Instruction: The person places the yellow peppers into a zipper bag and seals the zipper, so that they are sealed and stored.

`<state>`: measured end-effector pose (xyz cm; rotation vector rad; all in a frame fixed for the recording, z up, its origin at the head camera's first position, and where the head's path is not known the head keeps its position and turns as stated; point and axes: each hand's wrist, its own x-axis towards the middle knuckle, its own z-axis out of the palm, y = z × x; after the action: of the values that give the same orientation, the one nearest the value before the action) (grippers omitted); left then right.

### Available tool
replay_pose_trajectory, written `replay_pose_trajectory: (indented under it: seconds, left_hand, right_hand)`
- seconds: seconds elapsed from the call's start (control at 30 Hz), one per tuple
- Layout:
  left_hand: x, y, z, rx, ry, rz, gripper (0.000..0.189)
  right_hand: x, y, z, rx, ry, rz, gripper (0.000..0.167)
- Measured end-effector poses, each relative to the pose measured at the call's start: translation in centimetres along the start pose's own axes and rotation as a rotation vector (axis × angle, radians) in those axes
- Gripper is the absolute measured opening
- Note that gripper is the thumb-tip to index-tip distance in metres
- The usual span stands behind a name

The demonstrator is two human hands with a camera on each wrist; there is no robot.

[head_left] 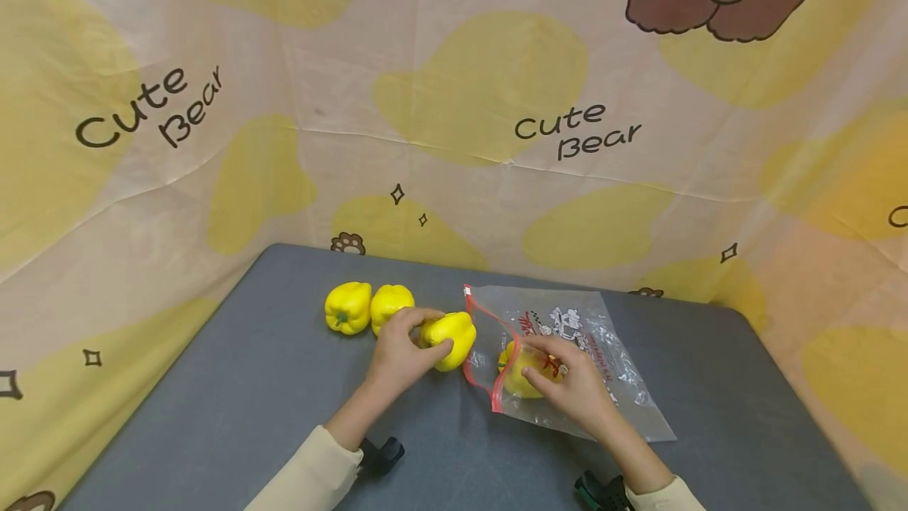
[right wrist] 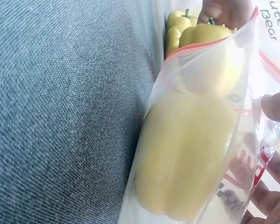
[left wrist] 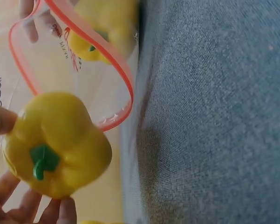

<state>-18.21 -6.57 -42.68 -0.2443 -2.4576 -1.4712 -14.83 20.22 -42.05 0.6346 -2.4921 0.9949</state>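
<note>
My left hand (head_left: pixel 403 349) grips a yellow bell pepper (head_left: pixel 452 340) between thumb and fingers, just left of the mouth of a clear zip bag (head_left: pixel 567 298). In the left wrist view this bell pepper (left wrist: pixel 60 140) shows its green stem, with the bag's red-edged mouth (left wrist: pixel 116 65) gaping beyond it. Another bell pepper (right wrist: pixel 181 154) lies inside the bag, seen through the film. My right hand (head_left: pixel 573 381) holds the bag's upper film near the mouth, over that pepper. Thumb (right wrist: pixel 276 108) and fingers show along the film in the right wrist view.
Two more yellow bell peppers, one at the left (head_left: pixel 347 308) and one beside it (head_left: pixel 392 304), stand on the grey table (head_left: pixel 248 385) behind my left hand. A printed cloth (head_left: pixel 454 101) hangs close around the table's back and sides.
</note>
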Motion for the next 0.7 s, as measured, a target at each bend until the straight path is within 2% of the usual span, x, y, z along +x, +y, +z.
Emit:
replay_pose_trajectory:
  seconds: [0.23, 0.43, 0.7]
  left_hand:
    - [-0.2, -0.1, 0.1, -0.176, -0.166, -0.034, 0.035]
    - [0.0, -0.6, 0.6, -0.227, -0.332, 0.013, 0.035]
    - [0.5, -0.7, 1.4, -0.225, -0.410, 0.045, 0.033]
  right_hand:
    - [0.0, -0.1, 0.0, 0.009, -0.003, 0.006, 0.043]
    - [-0.1, -0.1, 0.0, 0.000, -0.002, 0.012, 0.043]
    - [0.0, 0.0, 0.1, -0.023, 0.020, -0.037, 0.043]
